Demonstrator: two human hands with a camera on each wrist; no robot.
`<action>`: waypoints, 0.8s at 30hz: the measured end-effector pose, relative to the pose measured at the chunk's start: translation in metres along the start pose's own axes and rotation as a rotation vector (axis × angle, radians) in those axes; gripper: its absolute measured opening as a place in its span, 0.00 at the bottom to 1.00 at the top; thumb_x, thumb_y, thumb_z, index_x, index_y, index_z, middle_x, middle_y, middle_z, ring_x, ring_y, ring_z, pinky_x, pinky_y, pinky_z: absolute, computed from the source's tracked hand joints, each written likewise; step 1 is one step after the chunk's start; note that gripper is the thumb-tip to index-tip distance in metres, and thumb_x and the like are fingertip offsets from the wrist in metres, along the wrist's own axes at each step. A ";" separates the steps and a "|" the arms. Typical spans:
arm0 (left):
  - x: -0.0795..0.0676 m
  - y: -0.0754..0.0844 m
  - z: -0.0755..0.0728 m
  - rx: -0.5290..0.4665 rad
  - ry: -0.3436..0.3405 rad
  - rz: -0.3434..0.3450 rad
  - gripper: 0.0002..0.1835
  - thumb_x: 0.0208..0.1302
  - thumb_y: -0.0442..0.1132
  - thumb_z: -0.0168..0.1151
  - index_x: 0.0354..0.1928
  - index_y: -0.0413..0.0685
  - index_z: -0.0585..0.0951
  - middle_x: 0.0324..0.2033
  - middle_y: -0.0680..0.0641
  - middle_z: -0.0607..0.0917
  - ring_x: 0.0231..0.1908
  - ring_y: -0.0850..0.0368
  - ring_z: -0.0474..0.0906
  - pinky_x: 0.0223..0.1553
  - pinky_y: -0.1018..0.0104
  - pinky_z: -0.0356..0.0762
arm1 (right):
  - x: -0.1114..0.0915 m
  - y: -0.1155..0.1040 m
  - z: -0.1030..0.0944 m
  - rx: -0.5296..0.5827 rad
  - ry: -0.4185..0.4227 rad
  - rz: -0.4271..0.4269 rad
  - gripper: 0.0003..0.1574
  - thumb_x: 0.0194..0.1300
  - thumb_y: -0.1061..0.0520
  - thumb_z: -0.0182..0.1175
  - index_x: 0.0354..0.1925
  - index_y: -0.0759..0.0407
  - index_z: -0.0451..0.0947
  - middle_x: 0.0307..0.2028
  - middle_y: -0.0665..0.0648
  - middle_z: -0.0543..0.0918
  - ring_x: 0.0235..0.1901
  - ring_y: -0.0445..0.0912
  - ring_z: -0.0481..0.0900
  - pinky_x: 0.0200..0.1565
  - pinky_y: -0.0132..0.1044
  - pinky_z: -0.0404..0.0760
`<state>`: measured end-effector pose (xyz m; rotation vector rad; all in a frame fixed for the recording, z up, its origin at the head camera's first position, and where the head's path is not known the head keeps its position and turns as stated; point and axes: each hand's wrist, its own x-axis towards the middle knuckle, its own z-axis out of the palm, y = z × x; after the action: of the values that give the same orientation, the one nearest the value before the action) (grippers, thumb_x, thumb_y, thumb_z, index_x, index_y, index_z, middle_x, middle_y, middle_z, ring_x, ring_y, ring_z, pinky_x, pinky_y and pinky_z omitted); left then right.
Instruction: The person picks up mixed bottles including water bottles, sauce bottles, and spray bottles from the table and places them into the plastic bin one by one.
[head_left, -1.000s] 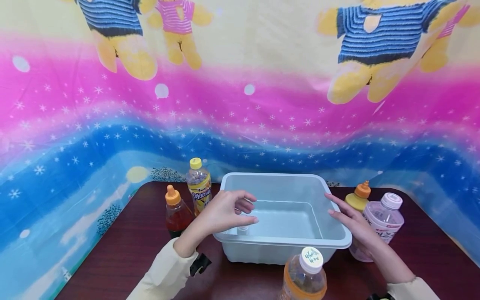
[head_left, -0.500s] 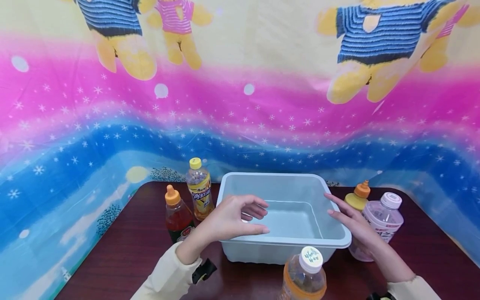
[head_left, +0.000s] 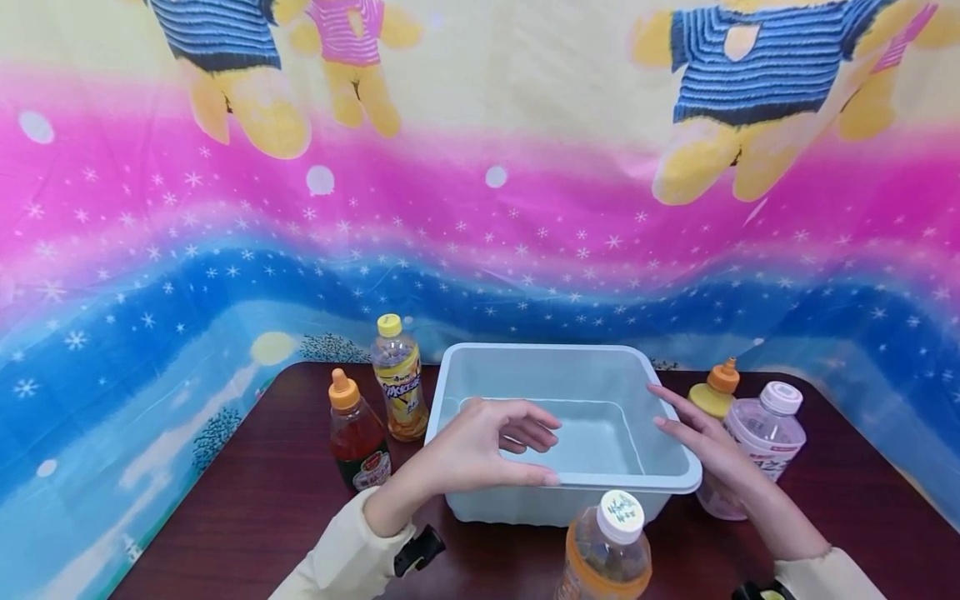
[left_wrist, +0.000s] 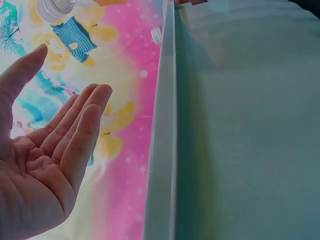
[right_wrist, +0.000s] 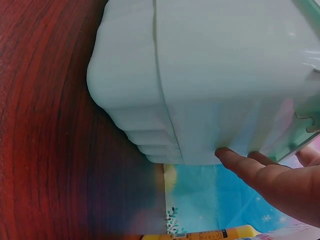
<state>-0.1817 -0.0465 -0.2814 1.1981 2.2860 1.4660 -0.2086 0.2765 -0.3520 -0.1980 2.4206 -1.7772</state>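
A pale blue-grey plastic basin (head_left: 517, 502) stands on the dark table with nothing visible inside. My left hand (head_left: 487, 450) hangs over its front left part, fingers apart from the thumb and holding nothing; the left wrist view shows the bare palm. My right hand (head_left: 708, 446) lies along the basin's right side, with fingertips (right_wrist: 222, 152) at the outer wall under the rim. In front of the basin, a drink bottle (head_left: 611, 562) with a white cap and orange band is cut off by the lower edge of the head view.
Left of the basin stand an orange-capped sauce bottle (head_left: 358, 437) and a yellow-capped drink bottle (head_left: 401, 383). Beside my right hand are a pink-labelled bottle (head_left: 768, 433) and a yellow squeeze bottle (head_left: 712, 396). A printed cloth (head_left: 480, 208) hangs behind the table (head_left: 247, 500).
My left hand has moved right and a little toward the front across the basin, uncovering more of the sauce bottle. The right hand stays at the basin's side.
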 end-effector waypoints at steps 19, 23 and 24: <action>0.003 0.006 0.013 -0.145 -0.097 0.033 0.22 0.51 0.33 0.68 0.50 0.45 0.76 0.41 0.49 0.83 0.42 0.62 0.80 0.44 0.70 0.77 | 0.000 -0.001 0.001 0.007 0.013 -0.013 0.37 0.70 0.50 0.46 0.71 0.52 0.45 0.69 0.70 0.40 0.62 0.70 0.51 0.45 0.50 0.78; 0.003 0.009 0.014 -0.169 -0.120 0.057 0.22 0.51 0.31 0.67 0.51 0.43 0.76 0.42 0.47 0.83 0.43 0.61 0.80 0.45 0.71 0.76 | 0.000 0.000 0.001 0.010 0.010 -0.022 0.37 0.70 0.50 0.46 0.71 0.52 0.45 0.69 0.70 0.40 0.62 0.69 0.51 0.45 0.50 0.78; 0.003 0.009 0.014 -0.172 -0.125 0.067 0.22 0.51 0.31 0.67 0.51 0.42 0.76 0.42 0.47 0.83 0.43 0.61 0.80 0.45 0.70 0.76 | 0.000 0.000 0.001 0.011 0.008 -0.023 0.37 0.70 0.50 0.46 0.71 0.52 0.45 0.69 0.70 0.40 0.62 0.69 0.50 0.45 0.50 0.78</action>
<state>-0.1716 -0.0330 -0.2802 1.2874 2.0128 1.5287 -0.2080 0.2760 -0.3523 -0.2187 2.4227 -1.8037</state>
